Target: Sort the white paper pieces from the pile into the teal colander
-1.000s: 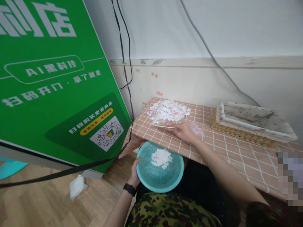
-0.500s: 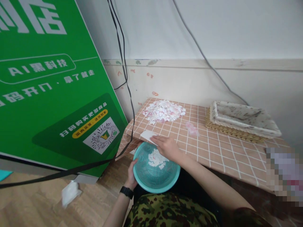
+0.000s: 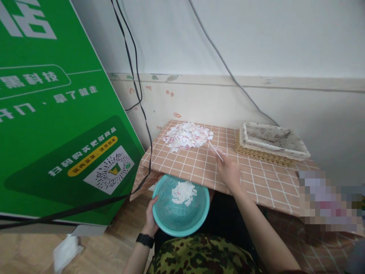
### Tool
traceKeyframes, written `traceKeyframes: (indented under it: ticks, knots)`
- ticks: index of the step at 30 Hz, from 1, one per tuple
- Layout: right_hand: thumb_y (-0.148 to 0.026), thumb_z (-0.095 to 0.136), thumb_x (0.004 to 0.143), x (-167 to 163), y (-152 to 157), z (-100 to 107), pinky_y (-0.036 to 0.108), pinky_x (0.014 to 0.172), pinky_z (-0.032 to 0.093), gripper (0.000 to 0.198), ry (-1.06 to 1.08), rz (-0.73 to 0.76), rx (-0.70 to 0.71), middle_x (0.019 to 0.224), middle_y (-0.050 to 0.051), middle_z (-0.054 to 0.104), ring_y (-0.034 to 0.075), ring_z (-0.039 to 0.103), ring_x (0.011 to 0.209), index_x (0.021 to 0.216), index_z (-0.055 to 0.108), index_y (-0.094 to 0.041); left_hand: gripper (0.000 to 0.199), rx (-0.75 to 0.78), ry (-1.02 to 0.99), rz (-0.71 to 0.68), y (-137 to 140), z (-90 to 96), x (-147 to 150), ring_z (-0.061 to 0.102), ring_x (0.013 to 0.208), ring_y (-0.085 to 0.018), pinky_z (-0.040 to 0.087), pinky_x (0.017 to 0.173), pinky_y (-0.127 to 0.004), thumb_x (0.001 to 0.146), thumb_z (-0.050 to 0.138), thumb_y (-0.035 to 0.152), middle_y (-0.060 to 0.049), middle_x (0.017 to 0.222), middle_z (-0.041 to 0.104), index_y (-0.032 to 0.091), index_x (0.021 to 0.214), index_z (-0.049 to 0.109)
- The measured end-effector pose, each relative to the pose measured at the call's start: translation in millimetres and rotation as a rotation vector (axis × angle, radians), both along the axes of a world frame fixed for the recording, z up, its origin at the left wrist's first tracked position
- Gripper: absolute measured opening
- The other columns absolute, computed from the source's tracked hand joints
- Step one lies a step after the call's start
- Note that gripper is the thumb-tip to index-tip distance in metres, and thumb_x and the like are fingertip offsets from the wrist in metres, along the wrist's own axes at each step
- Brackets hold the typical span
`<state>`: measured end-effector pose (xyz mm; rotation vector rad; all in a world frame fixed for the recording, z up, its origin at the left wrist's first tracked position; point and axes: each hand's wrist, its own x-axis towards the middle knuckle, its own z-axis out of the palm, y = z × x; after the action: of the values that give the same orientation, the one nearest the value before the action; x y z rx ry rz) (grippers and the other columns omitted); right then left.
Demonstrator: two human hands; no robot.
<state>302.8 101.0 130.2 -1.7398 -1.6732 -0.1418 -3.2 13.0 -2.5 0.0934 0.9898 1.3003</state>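
Right hand (image 3: 230, 173) swung rightward, pinching card (image 3: 216, 151); left (image 3: 151, 217) grips colander (image 3: 195, 220)

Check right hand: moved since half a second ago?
Yes. Judged against the wicker basket, the right hand has moved rightward, toward it, from near the teal colander to over the checked tablecloth.

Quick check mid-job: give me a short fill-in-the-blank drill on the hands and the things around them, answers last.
1. Of the colander and the wicker basket, the left hand grips the ____.
2. The right hand holds a thin piece coloured ____.
3. In the picture, the wicker basket stands to the ____ of the large scrap pile.
4. The large panel is mainly ____.

Missing words: colander; white; right; green.
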Motion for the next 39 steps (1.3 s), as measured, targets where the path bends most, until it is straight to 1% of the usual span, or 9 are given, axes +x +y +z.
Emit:
traceKeyframes:
  ticks: [2, 5, 7, 9, 16, 22, 27, 31, 39]
  knots:
    - [-0.035, 0.042, 0.089, 3, 2, 6, 0.032, 0.062, 0.045, 0.037, 0.091, 0.01, 0.036, 0.09, 0.01, 0.071, 0.024, 0.066, 0.07, 0.118, 0.06, -0.023, 0.021, -0.005, 0.0, 0.002, 0, 0.4, 0, 0.067, 0.082, -0.028, 0.051, 0.077, -0.039, 0.068, 0.065, 0.026, -0.009, 0.077, 0.073, 0.012, 0.083, 0.069]
    - [-0.038, 0.043, 0.088, -7, 9, 14, 0.031, 0.065, 0.046, 0.035, 0.204, 0.18, 0.05, 0.09, 0.008, 0.071, 0.023, 0.065, 0.074, 0.111, 0.064, -0.022, 0.021, -0.006, -0.008, 0.009, 0, 1.8, 1, 0.067, 0.082, -0.029, 0.051, 0.077, -0.04, 0.068, 0.064, 0.027, -0.009, 0.076, 0.073, 0.012, 0.082, 0.069]
    - [-0.037, 0.045, 0.088, -17, 18, 18, 0.03, 0.067, 0.047, 0.031, 0.204, 0.32, 0.016, 0.092, 0.006, 0.071, 0.022, 0.065, 0.077, 0.105, 0.067, -0.023, 0.02, 0.003, -0.012, 0.009, 0, 3.0, 2, 0.067, 0.082, -0.029, 0.051, 0.077, -0.04, 0.068, 0.064, 0.028, -0.008, 0.074, 0.073, 0.013, 0.081, 0.069]
    - [-0.035, 0.046, 0.087, -26, 29, 19, 0.031, 0.069, 0.047, 0.029, 0.156, 0.39, -0.017, 0.095, 0.005, 0.071, 0.022, 0.065, 0.08, 0.104, 0.068, -0.023, 0.02, 0.016, -0.009, 0.003, 0, 4.0, 3, 0.067, 0.083, -0.03, 0.05, 0.078, -0.041, 0.068, 0.063, 0.028, -0.008, 0.074, 0.072, 0.013, 0.081, 0.069]
    - [-0.033, 0.048, 0.087, -29, 60, 17, 0.034, 0.076, 0.047, 0.028, 0.109, 0.424, -0.054, 0.1, 0.005, 0.07, 0.024, 0.065, 0.089, 0.108, 0.065, -0.026, 0.02, -0.005, -0.014, 0.017, 0, 0.8, 0, 0.067, 0.083, -0.029, 0.05, 0.078, -0.038, 0.069, 0.064, 0.027, -0.009, 0.075, 0.073, 0.012, 0.081, 0.069]
    - [-0.038, 0.05, 0.085, -26, 61, 19, 0.033, 0.072, 0.048, 0.029, 0.225, 0.42, -0.053, 0.095, 0.005, 0.071, 0.023, 0.065, 0.084, 0.104, 0.067, -0.024, 0.021, -0.008, -0.024, 0.017, 0, -3.6, -2, 0.067, 0.072, -0.026, 0.051, 0.073, -0.038, 0.068, 0.065, 0.027, -0.008, 0.073, 0.072, 0.012, 0.081, 0.069]
    - [-0.036, 0.05, 0.086, -46, 61, 26, 0.031, 0.073, 0.048, 0.026, 0.275, 0.636, -0.092, 0.096, 0.003, 0.071, 0.02, 0.065, 0.084, 0.102, 0.068, -0.025, 0.019, -0.001, -0.031, 0.04, 1, -2.6, 0, 0.066, 0.066, -0.022, 0.051, 0.072, -0.034, 0.068, 0.065, 0.026, -0.008, 0.074, 0.072, 0.011, 0.08, 0.07]
    - [-0.031, 0.05, 0.086, -62, 72, 28, 0.032, 0.077, 0.047, 0.025, 0.248, 0.708, -0.116, 0.099, 0.003, 0.07, 0.019, 0.064, 0.089, 0.103, 0.067, -0.024, 0.021, 0.018, -0.029, 0.036, 1, -3.1, 0, 0.066, 0.068, -0.022, 0.05, 0.072, -0.034, 0.068, 0.065, 0.027, -0.008, 0.076, 0.073, 0.011, 0.082, 0.07]
    - [-0.035, 0.052, 0.084, -54, 86, 39, 0.026, 0.062, 0.044, 0.025, 0.224, 0.723, -0.208, 0.079, 0.002, 0.07, 0.016, 0.061, 0.069, 0.088, 0.069, -0.018, 0.019, 0.04, -0.037, 0.043, 0, -8.9, -4, 0.065, 0.065, -0.021, 0.05, 0.069, -0.034, 0.067, 0.067, 0.028, -0.006, 0.071, 0.072, 0.013, 0.078, 0.069]
